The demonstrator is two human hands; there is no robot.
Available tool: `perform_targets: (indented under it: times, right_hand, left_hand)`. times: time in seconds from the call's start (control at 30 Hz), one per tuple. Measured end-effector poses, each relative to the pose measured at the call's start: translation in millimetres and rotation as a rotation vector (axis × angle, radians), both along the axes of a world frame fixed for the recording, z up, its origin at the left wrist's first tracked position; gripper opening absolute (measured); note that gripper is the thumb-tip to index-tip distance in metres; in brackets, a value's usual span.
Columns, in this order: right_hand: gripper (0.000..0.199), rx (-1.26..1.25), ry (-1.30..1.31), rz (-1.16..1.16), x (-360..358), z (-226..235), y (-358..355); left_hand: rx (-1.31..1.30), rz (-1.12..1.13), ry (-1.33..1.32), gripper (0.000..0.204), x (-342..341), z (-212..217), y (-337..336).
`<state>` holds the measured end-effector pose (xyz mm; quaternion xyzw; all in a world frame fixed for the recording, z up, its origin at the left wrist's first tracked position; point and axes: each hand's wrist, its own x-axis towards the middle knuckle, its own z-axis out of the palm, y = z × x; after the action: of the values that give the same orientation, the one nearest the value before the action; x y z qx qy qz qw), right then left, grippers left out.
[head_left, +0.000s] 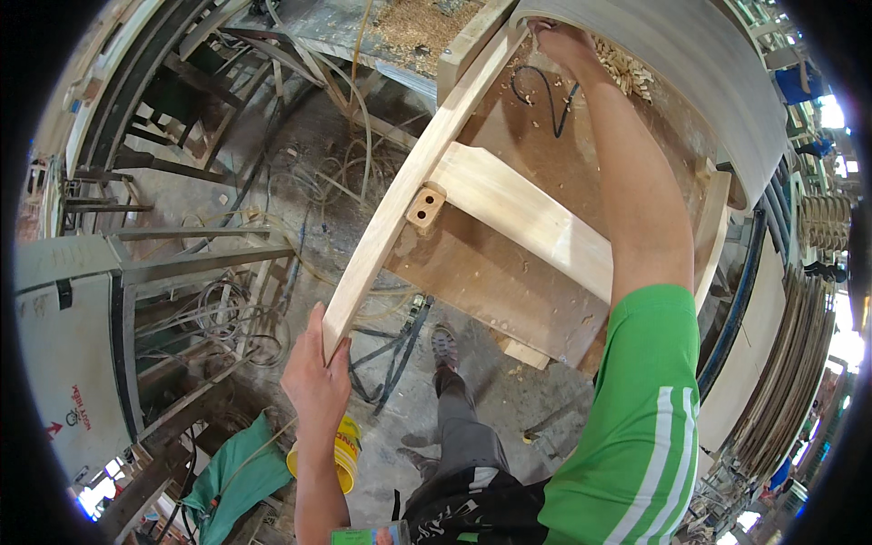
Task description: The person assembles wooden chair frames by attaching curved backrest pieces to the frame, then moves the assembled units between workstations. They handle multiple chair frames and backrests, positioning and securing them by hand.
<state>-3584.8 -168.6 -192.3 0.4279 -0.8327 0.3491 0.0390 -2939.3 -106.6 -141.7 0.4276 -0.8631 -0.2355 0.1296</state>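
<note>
A pale wooden frame lies on a brown board [509,259]. Its long, slightly bowed rail [377,245] runs from the top middle down to the lower left. My left hand [318,372] is closed around the near end of that rail, thumb on one side and fingers on the other. At the far end, my right hand [561,45] has its fingers curled in at the corner where the rail meets a wide curved wooden panel [718,82]; what they grip is hidden. A wide crosspiece [527,213] joins the rail. Beside their joint sits a small two-holed wooden block [425,207].
Several small wood pieces [627,73] lie heaped inside the curve, near a dark cord [559,113]. Hoses and straps [395,350] trail over the floor at left. A yellow bucket [345,450] and a green sack [241,477] stand at lower left. Stacked panels [781,363] line the right.
</note>
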Motion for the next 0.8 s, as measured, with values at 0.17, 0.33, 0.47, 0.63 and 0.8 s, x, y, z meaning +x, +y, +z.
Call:
perform_targets:
  times: [0.17,0.33,0.47,0.63,0.8]
  right_hand:
    - [0.021,-0.060,-0.962,0.151,97.0,29.9,44.3]
    - [0.016,-0.099,-1.137,0.136,186.5,48.9,130.6]
    - [0.016,-0.095,-0.943,0.212,292.8,85.0,186.9]
    - [0.012,-0.109,-0.882,0.379,473.4,127.8,242.1]
    - [0.009,0.099,-0.967,0.682,668.3,107.8,341.8]
  left_hand:
    - [0.195,0.111,-0.123,0.063,3.8,21.7,11.5]
    - [-0.055,0.056,-0.046,0.068,53.2,34.9,46.6]
    - [-0.203,0.223,-0.027,0.070,143.9,47.1,119.6]
    - [0.152,0.468,-0.153,0.059,331.5,5.5,274.4]
    - [0.562,0.753,-0.329,0.061,488.9,-14.3,480.1]
